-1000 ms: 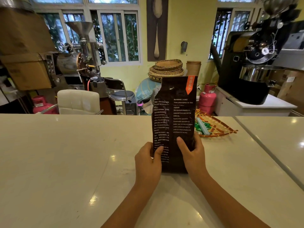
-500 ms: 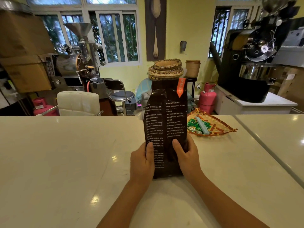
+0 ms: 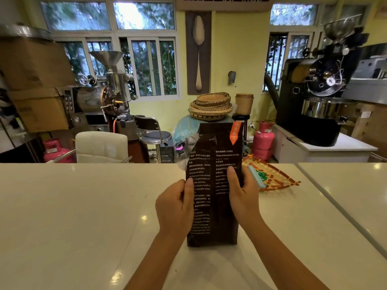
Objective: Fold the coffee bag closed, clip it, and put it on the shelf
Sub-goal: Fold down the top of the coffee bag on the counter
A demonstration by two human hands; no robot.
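Pale, glossy stone makes up the counter (image 3: 73, 206), and at its middle the dark coffee bag (image 3: 213, 185) stands upright on its base. Going from the left, the left hand (image 3: 174, 208) wraps the bag's left edge, thumb laid on the printed front. The right hand (image 3: 243, 195) clasps the opposite edge the same way. Both hands sit higher on the bag than they did a second ago, when they gripped it close to the bottom, and the bag has been drawn nearer to the person and squared up. That climb looks to me like the approach to the fold: the hands are heading for the top, which is still flat and unfolded, its orange tag (image 3: 235, 132) showing. Just right of the bag lies a woven tray (image 3: 278, 181) holding a light blue stick (image 3: 256, 177), possibly the clip, though I cannot be sure from where I stand. I see no shelf for certain, so folding, clipping and shelving all remain to be done.
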